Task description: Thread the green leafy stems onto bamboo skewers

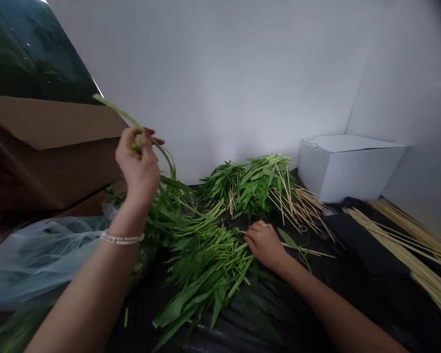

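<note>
Raised at the left, my left hand (pixel 137 152) is closed round long green vegetable stems (pixel 123 113); one end points up and left, and the other bends down past the fingers. My right hand (pixel 264 243) rests low over the black-covered surface, fingers curled, at the cut ends of a pile of leafy greens (pixel 206 260). Whatever its fingers pinch is hidden. Thin sticks (pixel 312 251) and a loose leaf (pixel 287 239) stick out just beyond that hand. Farther back lie bunches of greens (pixel 262 179) with thin wooden sticks (pixel 288 196) beside and across them.
Bundles of long pale sticks (pixel 400 247) lie at the right next to a flat black object (pixel 363 245). A white box (pixel 353 166) stands at the back right against the wall. On the left are a cardboard box (pixel 59 127) and a translucent plastic bag (pixel 51 260).
</note>
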Demonstrator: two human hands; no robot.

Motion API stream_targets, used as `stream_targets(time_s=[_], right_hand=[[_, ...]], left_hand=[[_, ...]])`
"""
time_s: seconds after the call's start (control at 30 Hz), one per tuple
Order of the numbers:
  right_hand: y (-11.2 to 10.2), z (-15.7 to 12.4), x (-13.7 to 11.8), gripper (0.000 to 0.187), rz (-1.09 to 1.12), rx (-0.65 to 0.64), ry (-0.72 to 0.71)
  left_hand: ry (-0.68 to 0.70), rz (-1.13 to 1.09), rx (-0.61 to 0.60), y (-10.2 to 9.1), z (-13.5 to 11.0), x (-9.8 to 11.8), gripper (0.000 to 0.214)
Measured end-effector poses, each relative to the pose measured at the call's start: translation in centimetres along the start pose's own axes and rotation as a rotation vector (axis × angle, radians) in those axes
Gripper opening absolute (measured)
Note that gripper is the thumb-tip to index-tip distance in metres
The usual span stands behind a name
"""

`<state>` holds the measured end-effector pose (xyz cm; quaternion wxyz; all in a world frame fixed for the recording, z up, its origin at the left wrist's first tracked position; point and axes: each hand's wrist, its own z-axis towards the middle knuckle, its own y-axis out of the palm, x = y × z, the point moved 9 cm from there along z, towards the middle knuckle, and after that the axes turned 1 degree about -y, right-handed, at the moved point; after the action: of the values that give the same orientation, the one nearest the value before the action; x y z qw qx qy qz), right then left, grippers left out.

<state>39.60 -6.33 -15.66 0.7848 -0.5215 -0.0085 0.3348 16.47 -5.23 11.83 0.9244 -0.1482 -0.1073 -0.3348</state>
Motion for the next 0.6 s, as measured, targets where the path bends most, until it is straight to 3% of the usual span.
stream_targets(time_s=[0.03, 0.07, 0.17, 0.23, 0.3, 0.43, 0.6], right_hand=[[-0.2, 0.1, 0.2, 0.020, 0.105, 0.031, 0.014], [-0.4, 0.2, 0.5, 0.018, 0.240, 0.060, 0.041], [0.1, 0.4, 1.7, 0.018, 0.811, 0.074, 0.189], [1.1, 0.4, 2.0, 0.026, 1.241, 0.028, 0.285], [1.8, 0.4, 1.5, 0.030, 1.552, -0.042, 0.330], [2.6, 0.0, 0.3, 0.027, 1.740, -0.223, 0.365], [1.4, 0.2, -0.6, 0.030, 1.542, -0.214, 0.229]], left_hand=[[0.086, 0.026, 0.017, 0.1, -1.3, 2.2, 0.025], [0.196, 0.050, -0.046, 1.1, -3.2, 4.4, 0.019], [0.545, 0.170, -0.437, 6.4, -12.0, 9.7, 0.022], [0.694, 0.196, -0.625, 8.9, -17.8, 11.3, 0.022], [0.710, 0.214, -0.768, 10.4, -21.4, 11.4, 0.020], [0.632, 0.181, -0.865, 10.8, -23.1, 10.9, 0.019], [0.596, 0.165, -0.898, 10.2, -23.2, 10.7, 0.025]])
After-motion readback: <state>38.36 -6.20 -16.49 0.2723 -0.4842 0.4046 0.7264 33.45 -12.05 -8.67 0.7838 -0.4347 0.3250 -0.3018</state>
